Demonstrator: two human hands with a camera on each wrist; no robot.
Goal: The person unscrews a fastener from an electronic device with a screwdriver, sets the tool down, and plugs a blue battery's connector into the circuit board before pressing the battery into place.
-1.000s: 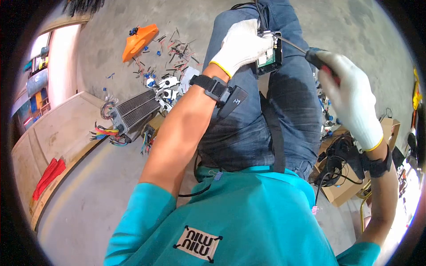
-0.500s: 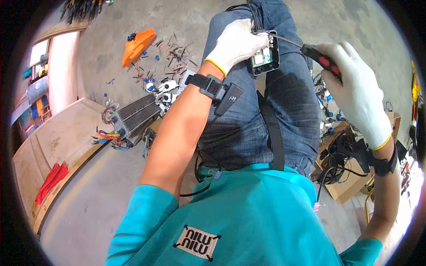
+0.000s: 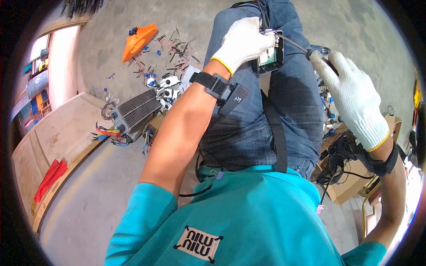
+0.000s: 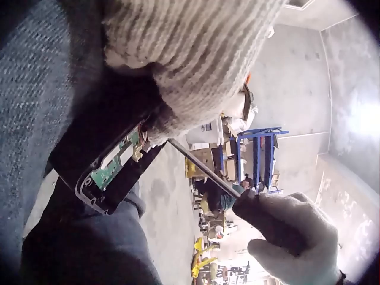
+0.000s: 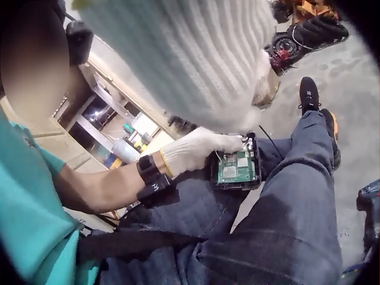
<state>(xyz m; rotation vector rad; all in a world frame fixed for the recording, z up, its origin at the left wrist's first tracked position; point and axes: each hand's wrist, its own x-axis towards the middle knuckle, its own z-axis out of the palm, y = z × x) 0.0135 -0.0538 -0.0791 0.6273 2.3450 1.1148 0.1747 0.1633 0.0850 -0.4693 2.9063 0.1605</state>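
Note:
My gloved left hand grips the upper side of an open black case held over the thighs. Inside the case lies a green circuit board, partly covered by that hand. Black cables lead out of the case's far end. In my gloved right hand is a screwdriver with a dark handle, pinched at the handle. Its metal shaft slants to the case's cable end, the tip by my left thumb. Glove fabric fills the top of the right wrist view.
Cut wire bits and an orange plastic part lie on the floor at left. A finned metal unit with coloured wires stands near a wooden board with a red cloth. At right, a cardboard box has black cables around it.
My right hand has turned about the screwdriver, and the handle's angle has swung outward, away from the palm. My left hand keeps its grip on the case.

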